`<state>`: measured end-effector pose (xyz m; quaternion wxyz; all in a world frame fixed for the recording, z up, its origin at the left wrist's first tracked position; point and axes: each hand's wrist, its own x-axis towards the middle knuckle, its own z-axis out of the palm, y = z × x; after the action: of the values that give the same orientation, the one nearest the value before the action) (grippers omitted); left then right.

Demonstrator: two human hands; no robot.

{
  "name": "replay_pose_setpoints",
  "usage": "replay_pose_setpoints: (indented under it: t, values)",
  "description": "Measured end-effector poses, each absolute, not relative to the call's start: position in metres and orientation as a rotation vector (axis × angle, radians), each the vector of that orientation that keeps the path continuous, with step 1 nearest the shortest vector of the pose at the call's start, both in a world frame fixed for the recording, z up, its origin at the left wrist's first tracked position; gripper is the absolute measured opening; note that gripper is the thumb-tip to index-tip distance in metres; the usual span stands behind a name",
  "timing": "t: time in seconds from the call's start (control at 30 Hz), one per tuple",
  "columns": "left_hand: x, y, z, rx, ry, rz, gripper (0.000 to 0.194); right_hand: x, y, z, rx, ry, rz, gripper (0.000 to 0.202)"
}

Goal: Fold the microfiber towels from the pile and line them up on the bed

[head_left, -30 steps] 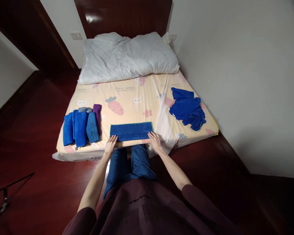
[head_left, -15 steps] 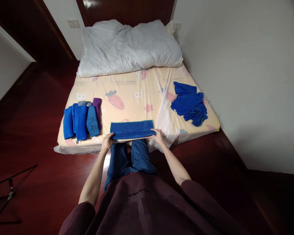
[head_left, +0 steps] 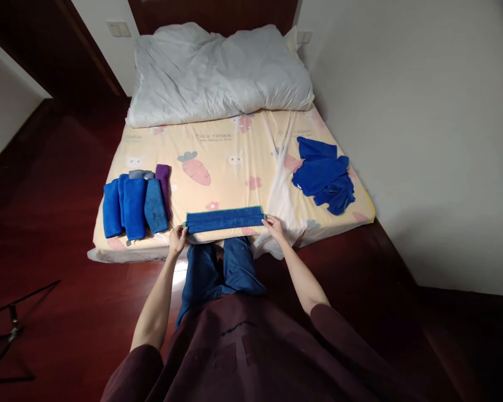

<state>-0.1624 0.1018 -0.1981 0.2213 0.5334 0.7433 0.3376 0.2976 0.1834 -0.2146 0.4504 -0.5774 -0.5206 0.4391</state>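
A blue towel point(head_left: 224, 219) with green edging lies in a long narrow folded strip at the front edge of the bed. My left hand point(head_left: 178, 239) pinches its left end, and my right hand point(head_left: 273, 226) pinches the right end. To the left, several rolled or folded towels point(head_left: 134, 207) in blue, grey and purple lie side by side. On the right side of the bed is a loose, crumpled pile of blue towels point(head_left: 324, 174).
A patterned sheet point(head_left: 230, 181) covers the bed, with a pale bunched quilt point(head_left: 222, 78) at its head. White wall point(head_left: 423, 139) borders the right side. Thin black stand legs point(head_left: 14, 329) rest on the dark red floor point(head_left: 79, 301) at lower left.
The near part of the towel has been folded further toward the far edge, making the strip narrower. Both hands still grip its ends. The view has shifted slightly.
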Motion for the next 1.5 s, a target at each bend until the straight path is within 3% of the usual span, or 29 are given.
replay_pose_setpoints:
  t: [0.17, 0.37, 0.57, 0.7, 1.0, 1.17, 1.5]
  values:
    - [-0.162, 0.102, -0.202, 1.324, 2.008, 0.991, 0.055, 0.298, 0.184, -0.213, -1.439, -1.236, 1.121, 0.050]
    - [-0.159, 0.103, -0.199, 1.296, 2.022, 0.957, 0.048, 0.298, 0.183, -0.216, -1.478, -1.293, 1.112, 0.048]
    - [-0.149, 0.099, -0.181, 1.717, 2.141, 0.994, 0.045, 0.296, 0.174, -0.194, -1.547, -1.606, 0.630, 0.042]
    - [-0.132, 0.097, -0.167, 2.106, 1.944, 0.840, 0.048, 0.281, 0.164, -0.170, -1.381, -1.925, 0.454, 0.045]
    - [-0.110, 0.103, -0.190, 2.316, 1.825, 0.330, 0.061, 0.256, 0.160, -0.185, -1.346, -2.445, 0.435, 0.056]
    - [-0.116, 0.114, -0.192, 2.369, 1.837, 0.219, 0.070, 0.254, 0.171, -0.189, -1.404, -2.514, 0.361, 0.069]
    - [-0.141, 0.095, -0.187, 2.316, 1.682, 0.280, 0.071, 0.274, 0.161, -0.185, -1.282, -2.403, 0.588, 0.065]
